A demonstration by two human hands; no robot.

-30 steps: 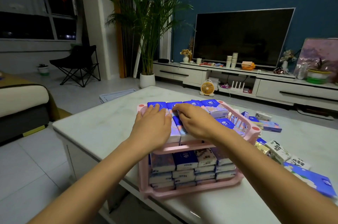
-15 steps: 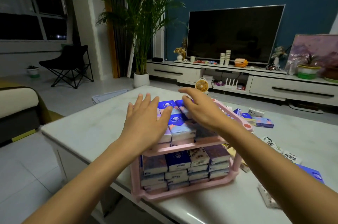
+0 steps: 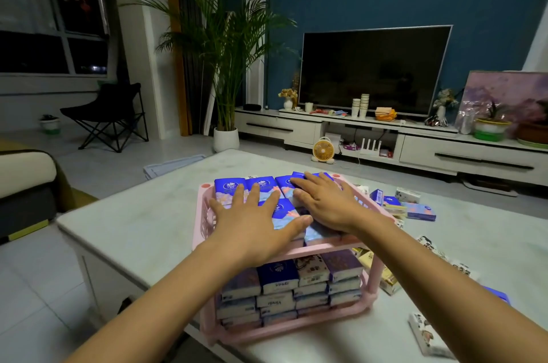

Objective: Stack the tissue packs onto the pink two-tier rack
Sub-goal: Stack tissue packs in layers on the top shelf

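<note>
The pink plastic two-tier rack (image 3: 296, 330) is sitting on the white marble tabletop (image 3: 142, 214), and its bottom shelf is holding small stacked tissue packs (image 3: 277, 278). On the top shelf, the left hand (image 3: 255, 226) and the right hand (image 3: 326, 204) are lying flat, side by side, on the blue tissue packs (image 3: 229, 186), with fingers straight and spread, gripping nothing. More loose tissue packs (image 3: 421, 211) are lying on the tabletop right of the rack, and a big black television (image 3: 373, 69) is standing far behind.
</note>
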